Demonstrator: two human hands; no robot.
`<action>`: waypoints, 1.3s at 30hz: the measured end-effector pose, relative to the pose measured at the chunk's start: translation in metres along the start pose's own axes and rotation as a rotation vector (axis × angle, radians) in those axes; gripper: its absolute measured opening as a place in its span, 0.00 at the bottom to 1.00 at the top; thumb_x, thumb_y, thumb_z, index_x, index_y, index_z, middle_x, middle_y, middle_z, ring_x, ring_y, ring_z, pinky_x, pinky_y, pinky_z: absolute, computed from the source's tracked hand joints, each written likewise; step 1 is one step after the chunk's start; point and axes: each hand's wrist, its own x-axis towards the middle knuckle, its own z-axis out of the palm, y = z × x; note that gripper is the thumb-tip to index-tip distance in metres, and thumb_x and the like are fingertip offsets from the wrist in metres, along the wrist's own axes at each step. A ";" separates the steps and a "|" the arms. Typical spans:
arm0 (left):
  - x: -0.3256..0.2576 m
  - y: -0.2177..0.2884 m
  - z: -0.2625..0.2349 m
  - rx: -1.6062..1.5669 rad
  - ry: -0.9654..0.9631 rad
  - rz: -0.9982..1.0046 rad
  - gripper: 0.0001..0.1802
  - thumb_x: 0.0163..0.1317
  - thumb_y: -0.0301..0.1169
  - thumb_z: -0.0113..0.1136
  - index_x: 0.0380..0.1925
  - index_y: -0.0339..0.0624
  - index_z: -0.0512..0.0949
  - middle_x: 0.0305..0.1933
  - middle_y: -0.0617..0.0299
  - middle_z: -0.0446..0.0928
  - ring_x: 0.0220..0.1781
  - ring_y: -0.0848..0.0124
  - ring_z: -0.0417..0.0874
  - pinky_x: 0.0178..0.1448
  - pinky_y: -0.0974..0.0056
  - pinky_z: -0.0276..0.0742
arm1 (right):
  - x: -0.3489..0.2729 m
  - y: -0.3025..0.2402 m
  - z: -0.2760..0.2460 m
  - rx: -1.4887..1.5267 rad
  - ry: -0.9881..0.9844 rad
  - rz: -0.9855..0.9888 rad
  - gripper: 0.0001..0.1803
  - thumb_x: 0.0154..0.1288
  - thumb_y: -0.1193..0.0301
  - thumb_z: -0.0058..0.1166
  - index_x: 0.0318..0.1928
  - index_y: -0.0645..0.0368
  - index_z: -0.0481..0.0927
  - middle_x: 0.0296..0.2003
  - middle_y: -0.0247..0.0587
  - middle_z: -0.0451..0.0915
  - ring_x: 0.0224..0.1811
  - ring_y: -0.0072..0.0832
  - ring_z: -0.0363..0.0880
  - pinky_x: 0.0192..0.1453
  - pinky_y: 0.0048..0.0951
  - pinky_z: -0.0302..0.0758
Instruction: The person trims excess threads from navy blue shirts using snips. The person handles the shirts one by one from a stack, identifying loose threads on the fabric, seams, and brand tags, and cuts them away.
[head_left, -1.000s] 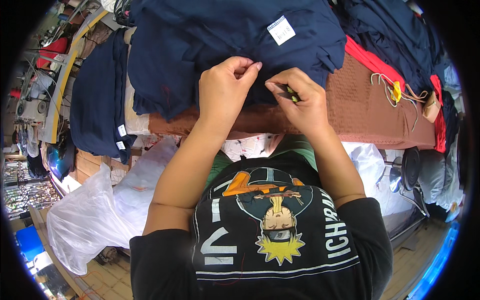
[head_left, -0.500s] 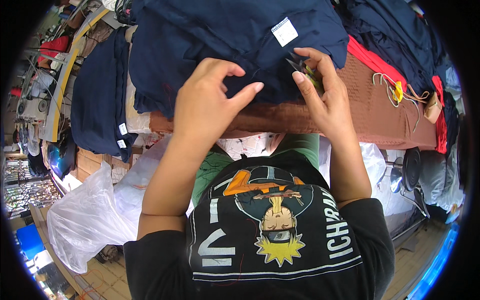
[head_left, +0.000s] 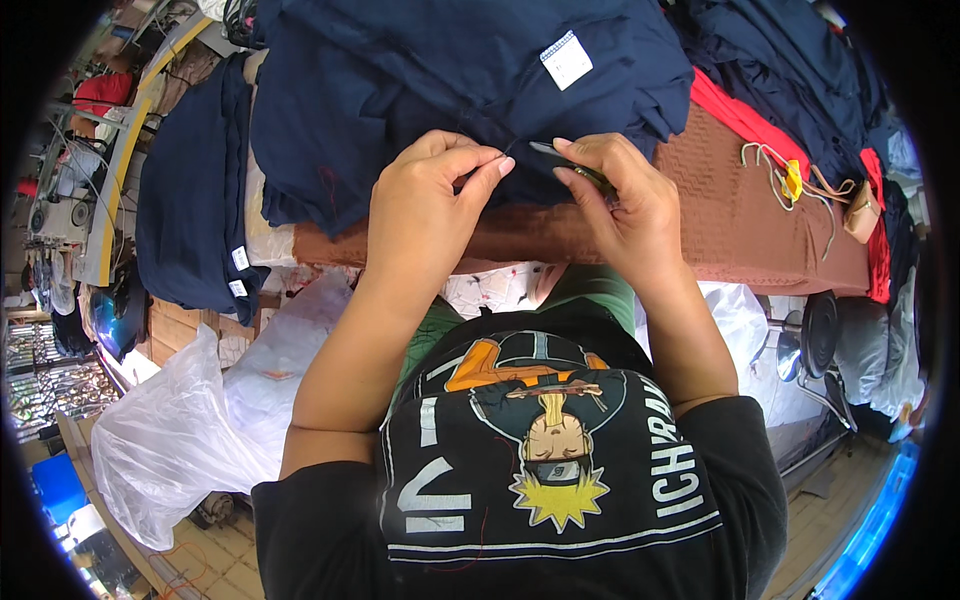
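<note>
A dark navy garment (head_left: 420,70) with a white label (head_left: 567,61) lies spread before me. Over its near part, my left hand (head_left: 440,185) is closed in a pinch, thumb against forefinger. Whatever lies between those fingertips is too fine to make out. My right hand (head_left: 625,190) grips a small pair of thread snips (head_left: 590,178), mostly hidden by the fingers. Their pointed metal blades face left, a short gap from the left fingertips. A loose red thread (head_left: 330,180) rests on the cloth left of my hands.
Brown cloth (head_left: 740,210) covers the table under the garment. More navy garments (head_left: 195,190) are stacked at left and others (head_left: 785,70) at far right. A red strip (head_left: 740,115) and beige cords with a yellow piece (head_left: 793,182) lie right. Clear plastic (head_left: 170,440) hangs below left.
My left hand has gone from parted fingers to a pinch and moved slightly right. The right hand has moved a little left and down, and the snips' blades now point more directly left.
</note>
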 end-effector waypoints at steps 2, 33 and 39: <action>-0.001 0.009 -0.007 -0.063 -0.076 -0.115 0.10 0.58 0.31 0.67 0.37 0.37 0.85 0.29 0.61 0.83 0.27 0.80 0.79 0.30 0.72 0.71 | -0.001 -0.001 0.005 0.009 0.010 -0.031 0.12 0.53 0.84 0.63 0.39 0.66 0.78 0.37 0.45 0.83 0.38 0.33 0.84 0.37 0.26 0.79; -0.009 0.006 -0.050 0.283 -0.458 -0.012 0.11 0.54 0.31 0.67 0.37 0.40 0.84 0.30 0.56 0.83 0.30 0.67 0.83 0.37 0.66 0.77 | 0.009 0.000 0.005 -0.075 0.102 0.052 0.12 0.60 0.80 0.61 0.45 0.64 0.79 0.36 0.42 0.81 0.34 0.29 0.81 0.40 0.23 0.76; 0.017 0.014 -0.024 0.221 0.146 0.069 0.12 0.50 0.32 0.72 0.34 0.41 0.83 0.41 0.62 0.79 0.27 0.69 0.78 0.35 0.66 0.75 | 0.021 -0.004 0.015 0.156 0.136 0.066 0.17 0.63 0.79 0.59 0.53 0.62 0.75 0.44 0.38 0.78 0.42 0.21 0.77 0.49 0.22 0.73</action>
